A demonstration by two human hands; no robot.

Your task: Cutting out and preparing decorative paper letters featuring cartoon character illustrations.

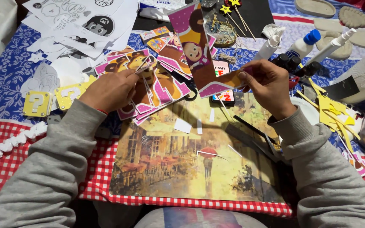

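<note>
Open room lies on the picture mat (170, 169) between both sleeves, broken only by small paper scraps (183, 125). Scissors (254, 141) block its right edge. Beyond, the stack of printed cards (157, 84) crowds the middle, glue bottles (305, 44) and yellow cutouts (330, 112) fill the right, white paper sheets (77, 25) the left
</note>
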